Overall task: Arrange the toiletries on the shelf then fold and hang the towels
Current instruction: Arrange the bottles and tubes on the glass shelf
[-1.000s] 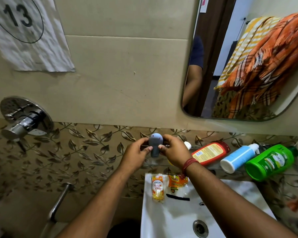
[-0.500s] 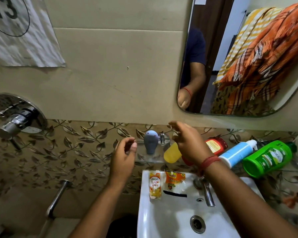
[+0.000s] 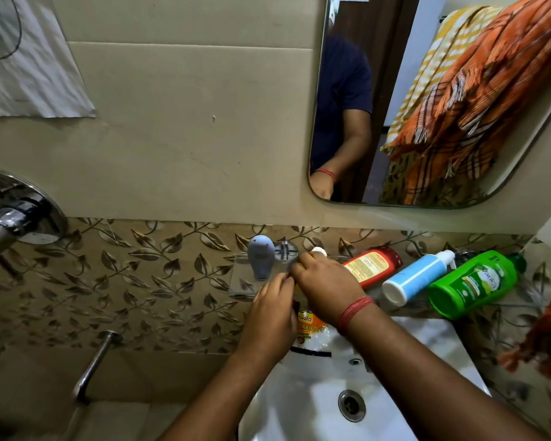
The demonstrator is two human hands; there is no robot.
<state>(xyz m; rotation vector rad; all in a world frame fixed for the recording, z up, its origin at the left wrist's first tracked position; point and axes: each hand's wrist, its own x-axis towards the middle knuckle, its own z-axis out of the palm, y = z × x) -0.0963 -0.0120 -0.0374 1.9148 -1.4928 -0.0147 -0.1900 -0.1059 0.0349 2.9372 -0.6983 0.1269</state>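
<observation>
Both hands over the left part of the glass shelf [image 3: 240,283], above the sink [image 3: 427,354]. Right hand [image 3: 326,283] curled down over a yellow bottle [image 3: 318,249], of which only the white cap peeks out past the knuckles; long axis apparently running from cap at the wall toward the body, though mostly hidden. Left hand [image 3: 272,310] just beside, fingertips touching the right hand's, fingers bent; whether gripping anything, impossible to tell. Grey roll-on [image 3: 261,257] upright on the shelf, immediately left of both hands. Red bottle [image 3: 372,265], blue-white bottle [image 3: 414,276] and green bottle [image 3: 474,281] lying flat to the right, nearer the right hand. Likely next: standing the yellow bottle upright.
</observation>
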